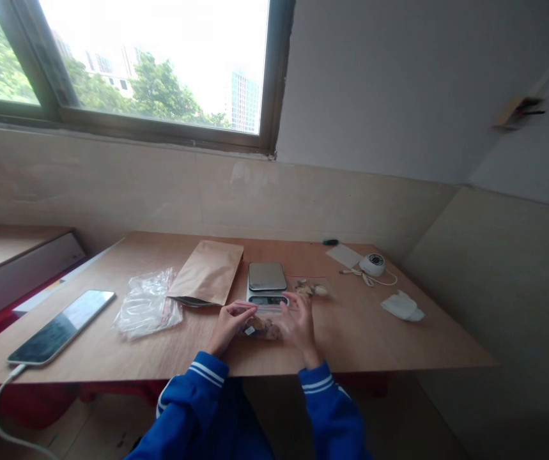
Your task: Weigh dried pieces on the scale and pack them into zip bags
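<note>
A clear zip-lock bag [263, 329] with brown dried pieces and a small white label inside rests at the table's front, just before the kitchen scale [267, 277]. My left hand [229, 326] pinches the left end of its red-lined top strip between thumb and fingers. At the right end, my right hand [300, 322] grips the same strip, its fingers bent near the scale's display. Behind my right hand lies a second filled zip-lock bag [310, 289]. The scale's metal plate bears nothing.
Left of the scale are a brown paper pouch [209, 271] and a pile of clear plastic bags [147, 303]. A phone [61, 329] on a cable lies farther left. To the right sit a white round device [372, 264] with a cord and a crumpled white tissue [402, 306].
</note>
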Available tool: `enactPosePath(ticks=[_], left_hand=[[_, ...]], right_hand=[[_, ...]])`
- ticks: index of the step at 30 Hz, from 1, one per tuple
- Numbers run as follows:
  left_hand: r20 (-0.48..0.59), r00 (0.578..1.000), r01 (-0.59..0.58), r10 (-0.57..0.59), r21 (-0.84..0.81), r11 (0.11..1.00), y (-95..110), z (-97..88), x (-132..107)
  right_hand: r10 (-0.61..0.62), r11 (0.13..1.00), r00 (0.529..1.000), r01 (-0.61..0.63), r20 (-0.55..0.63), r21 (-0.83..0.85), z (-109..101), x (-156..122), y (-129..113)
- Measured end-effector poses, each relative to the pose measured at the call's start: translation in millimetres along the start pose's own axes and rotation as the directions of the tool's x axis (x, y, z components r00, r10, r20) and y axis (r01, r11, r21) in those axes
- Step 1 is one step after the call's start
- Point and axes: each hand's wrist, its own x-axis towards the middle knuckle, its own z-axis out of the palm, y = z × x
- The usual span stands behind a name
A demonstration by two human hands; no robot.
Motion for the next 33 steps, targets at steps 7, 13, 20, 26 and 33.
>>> enactPosePath(ticks=[7, 13, 20, 26, 33], left_hand=[[0.021, 0.994, -0.107, 0.107, -0.017, 0.994, -4, -1.2, 3], [0.075, 0.986, -0.146, 0.148, -0.029, 0.989, -7, -2.3, 4], [0.086, 0.986, -0.146, 0.144, 0.018, 0.989, -6, -3.4, 2], [0.056, 0.983, -0.174, 0.174, -0.018, 0.985, -6, -3.1, 3], [0.021, 0.993, -0.111, 0.112, -0.060, 0.992, -9, -2.1, 4]], right_hand=[[-0.127, 0.799, 0.863, 0.381, 0.489, -0.466, 9, 13, -38], [-0.057, 0.772, 0.823, 0.395, 0.565, -0.498, 9, 17, -50], [0.006, 0.680, 0.860, 0.370, 0.510, -0.633, 14, 16, -52], [-0.022, 0.723, 0.856, 0.370, 0.516, -0.583, 17, 14, -45], [0.035, 0.756, 0.855, 0.316, 0.518, -0.573, 1, 17, -38]])
